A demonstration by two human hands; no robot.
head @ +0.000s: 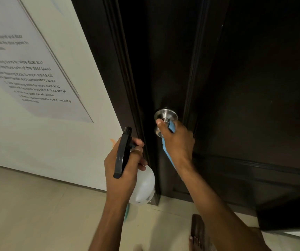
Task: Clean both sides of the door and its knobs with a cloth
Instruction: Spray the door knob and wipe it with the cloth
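At seven o'clock my left hand grips a white plastic spray bottle with a black trigger head. At centre, my right hand presses a soft blue cloth around the round brushed-steel door knob on the dark wooden door. I judge the metal slick, so I'd wrap the limp cloth around its neck.

The printed notice at the upper left of the frame runs off the left edge, and its upper lines are too blurred to read. The right hand covers most of the blue cloth and the lower part of the steel door knob. The left hand hides the spray bottle neck. A bare foot is cut by the bottom edge
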